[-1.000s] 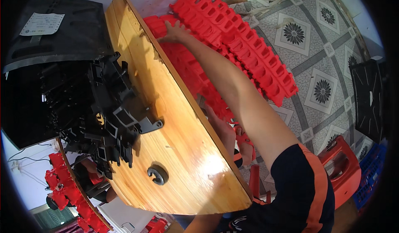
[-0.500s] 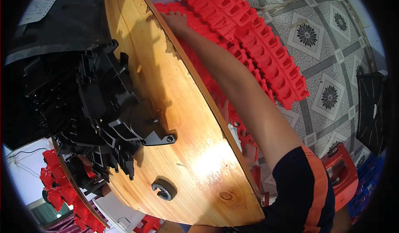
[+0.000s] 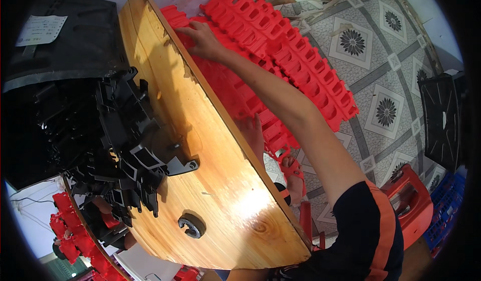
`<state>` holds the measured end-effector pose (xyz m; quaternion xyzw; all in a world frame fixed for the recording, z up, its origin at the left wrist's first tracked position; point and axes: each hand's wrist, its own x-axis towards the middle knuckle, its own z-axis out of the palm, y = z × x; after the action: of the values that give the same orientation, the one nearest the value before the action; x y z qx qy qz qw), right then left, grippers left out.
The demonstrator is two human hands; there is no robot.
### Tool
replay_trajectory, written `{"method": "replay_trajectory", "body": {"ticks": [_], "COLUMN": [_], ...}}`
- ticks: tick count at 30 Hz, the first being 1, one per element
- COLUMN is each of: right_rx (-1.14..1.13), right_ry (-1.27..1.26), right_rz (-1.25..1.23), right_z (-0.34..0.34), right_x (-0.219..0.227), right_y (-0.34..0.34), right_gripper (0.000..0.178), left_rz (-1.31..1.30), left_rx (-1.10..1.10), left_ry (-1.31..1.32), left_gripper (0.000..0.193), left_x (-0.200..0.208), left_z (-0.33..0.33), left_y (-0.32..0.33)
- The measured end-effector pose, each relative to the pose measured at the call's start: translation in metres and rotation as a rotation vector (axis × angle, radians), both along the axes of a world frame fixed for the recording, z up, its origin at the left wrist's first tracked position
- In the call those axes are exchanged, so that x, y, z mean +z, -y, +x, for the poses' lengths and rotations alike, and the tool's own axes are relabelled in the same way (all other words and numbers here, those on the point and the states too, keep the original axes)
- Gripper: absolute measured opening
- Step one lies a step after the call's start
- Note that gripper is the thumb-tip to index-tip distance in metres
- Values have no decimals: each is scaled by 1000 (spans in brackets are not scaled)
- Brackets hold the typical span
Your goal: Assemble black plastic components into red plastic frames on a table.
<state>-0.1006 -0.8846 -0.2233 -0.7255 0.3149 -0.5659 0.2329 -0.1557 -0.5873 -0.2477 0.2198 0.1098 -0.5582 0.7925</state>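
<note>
Beyond the wooden table's right edge, my right hand [image 3: 203, 41] reaches over a stack of red plastic lattice-like parts [image 3: 235, 88]. Its fingers are apart, and I see nothing held in them. Lower down, beside the table edge, my left hand [image 3: 253, 133] is partly hidden by the tabletop; its fingers point up against the red parts and look spread. A long red part with rows of openings [image 3: 300, 58] lies along the stack's right side. On the wooden table [image 3: 215, 156] rest a heap of black plastic parts [image 3: 133, 130] and a black C-shaped ring [image 3: 192, 226].
A large black bin [image 3: 70, 40] with a paper on it stands at the left. A red plastic stool [image 3: 413, 206], blue crate [image 3: 446, 201] and black bag-like item [image 3: 441, 123] are at the right. A foot in a red sandal [image 3: 294, 178] shows below. Patterned flooring [image 3: 381, 90] lies beyond.
My right hand has lifted slightly off the red parts, its fingers spreading. My left hand shows more beside the table edge. The whole view has shifted a little.
</note>
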Motion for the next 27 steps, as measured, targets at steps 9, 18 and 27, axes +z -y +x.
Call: {"method": "replay_trajectory", "body": {"ticks": [9,18,27], "right_rx": [-38,-408,-626], "right_ry": [186,93,-109], "right_rz": [34,-89,-62], "right_z": [-91,-256,-397], "right_x": [51,133,298], "right_y": [-37,-106,-333], "right_gripper": [82,69,67], "left_rz": [323,84,-187], "left_rx": [69,-275,-824], "left_ry": [190,157,88], "left_gripper": [25,34,69], "left_x": [30,82,204], "left_z": [-32,-122,-203], "left_y": [5,-44,-215]}}
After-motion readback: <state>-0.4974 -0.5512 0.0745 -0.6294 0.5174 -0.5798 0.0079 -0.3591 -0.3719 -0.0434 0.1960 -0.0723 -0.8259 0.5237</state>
